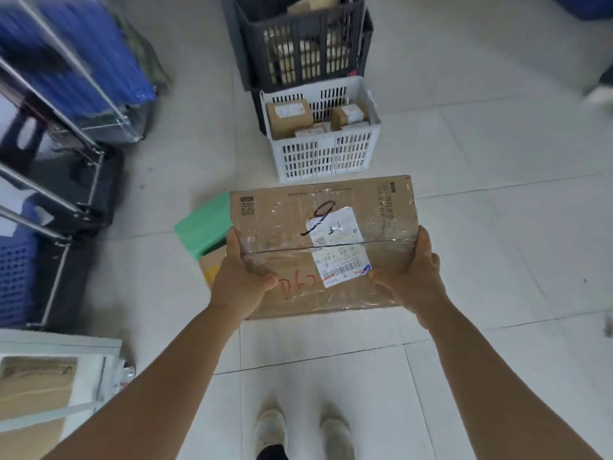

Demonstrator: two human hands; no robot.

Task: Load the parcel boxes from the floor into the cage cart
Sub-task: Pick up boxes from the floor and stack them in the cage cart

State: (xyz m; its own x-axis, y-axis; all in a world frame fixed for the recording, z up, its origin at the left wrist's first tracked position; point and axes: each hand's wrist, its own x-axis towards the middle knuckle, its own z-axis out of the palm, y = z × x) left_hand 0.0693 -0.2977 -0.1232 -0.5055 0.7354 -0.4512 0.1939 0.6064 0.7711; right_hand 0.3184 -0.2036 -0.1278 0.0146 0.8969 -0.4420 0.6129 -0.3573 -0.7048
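Note:
A taped brown parcel box with a white shipping label and a handwritten 9 is held up over the floor in the middle of the head view. My left hand grips its left side, thumb on top. My right hand grips its right side the same way. Under the box, on the floor, lie a green parcel and a smaller brown box, mostly hidden. The metal cage cart stands blurred at the left, with blue and black items behind its bars.
A white slotted crate with small parcels sits just beyond the box, a black crate of parcels behind it. A white shelf with cardboard boxes is at lower left. My shoes stand on bare tiled floor.

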